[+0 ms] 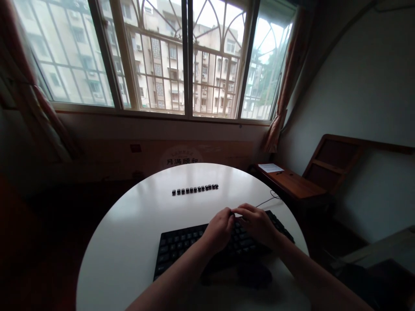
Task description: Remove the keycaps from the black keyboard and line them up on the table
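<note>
A black keyboard (177,242) lies on the white round table (119,224), partly covered by my hands and forearms. My left hand (221,228) is closed above its middle. Close beside it, my right hand (254,220) has its fingers bent in, the fingertips meeting those of the left. A tiny dark piece (231,213) shows between the fingertips, too small and too hidden to name; which hand grips it is unclear. Farther back on the table, several small black keycaps (195,189) stand in a neat row.
A thin cable (266,201) runs from behind the keyboard to the table's right edge. Under my forearms is a dark shape (254,274) I cannot make out. A wooden bench (292,183) with white paper (271,168) stands at the right. Barred windows are ahead.
</note>
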`<state>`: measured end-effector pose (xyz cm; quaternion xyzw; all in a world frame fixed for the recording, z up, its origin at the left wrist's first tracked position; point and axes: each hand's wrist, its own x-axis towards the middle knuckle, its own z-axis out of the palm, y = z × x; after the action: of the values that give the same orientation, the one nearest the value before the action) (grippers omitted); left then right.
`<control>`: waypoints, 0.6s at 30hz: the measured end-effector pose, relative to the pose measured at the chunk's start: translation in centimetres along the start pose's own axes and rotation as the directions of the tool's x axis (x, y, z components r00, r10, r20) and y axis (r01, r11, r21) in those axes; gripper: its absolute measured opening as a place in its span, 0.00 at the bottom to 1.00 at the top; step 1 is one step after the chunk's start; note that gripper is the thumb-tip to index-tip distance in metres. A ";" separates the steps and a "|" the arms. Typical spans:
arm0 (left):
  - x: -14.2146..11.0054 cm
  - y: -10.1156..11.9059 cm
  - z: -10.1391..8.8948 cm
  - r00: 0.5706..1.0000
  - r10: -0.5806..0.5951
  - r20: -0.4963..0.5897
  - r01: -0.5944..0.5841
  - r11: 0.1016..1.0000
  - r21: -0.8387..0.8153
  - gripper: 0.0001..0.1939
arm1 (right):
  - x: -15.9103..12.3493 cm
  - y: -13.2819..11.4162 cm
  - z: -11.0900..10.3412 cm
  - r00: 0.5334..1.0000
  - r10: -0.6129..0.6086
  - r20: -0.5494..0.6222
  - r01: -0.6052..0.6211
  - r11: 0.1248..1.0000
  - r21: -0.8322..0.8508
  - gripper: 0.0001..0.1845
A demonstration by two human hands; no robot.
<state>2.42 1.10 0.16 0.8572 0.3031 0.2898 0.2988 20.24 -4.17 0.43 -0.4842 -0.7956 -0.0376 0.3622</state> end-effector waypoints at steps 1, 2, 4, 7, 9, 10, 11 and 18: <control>0.0 0.0 0.0 1.000 0.002 0.006 -0.002 1.000 -0.002 0.11 | 0.2 0.0 -0.1 1.000 -0.008 0.002 0.008 1.000 0.002 0.15; 0.0 0.0 -0.1 1.000 0.001 0.008 -0.001 1.000 -0.002 0.11 | 0.4 0.1 -0.3 1.000 -0.020 0.011 0.020 1.000 0.004 0.14; 0.0 0.1 -0.2 1.000 -0.007 -0.007 0.007 1.000 0.006 0.12 | 1.1 0.5 -0.6 0.997 -0.047 0.053 0.046 0.999 0.016 0.13; 0.0 0.2 -0.3 0.995 -0.051 -0.081 0.057 0.996 0.066 0.14 | 3.0 2.6 -1.3 0.994 -0.023 0.103 0.017 0.998 0.062 0.11; 0.1 0.1 -0.3 0.989 -0.080 -0.122 0.099 0.983 0.157 0.13 | 4.9 5.3 -1.7 0.992 0.074 0.102 -0.081 0.995 0.064 0.10; 0.0 0.1 -0.2 0.988 -0.086 -0.125 0.111 0.971 0.214 0.12 | 6.0 6.9 -1.7 0.982 0.142 0.122 -0.148 0.988 0.038 0.10; 0.0 0.1 -0.2 0.990 -0.084 -0.115 0.113 0.956 0.272 0.11 | 7.2 8.5 -1.6 0.961 0.218 0.168 -0.224 0.974 0.018 0.10; -0.2 0.8 -0.2 1.000 -0.021 -0.023 0.030 0.838 0.546 0.10 | 14.1 16.2 3.2 0.859 0.355 0.369 -0.365 0.930 -0.044 0.08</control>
<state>2.39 0.49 0.78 0.9005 0.3866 0.1943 0.0438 27.68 16.22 2.03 -0.6175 -0.7454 0.1334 0.2127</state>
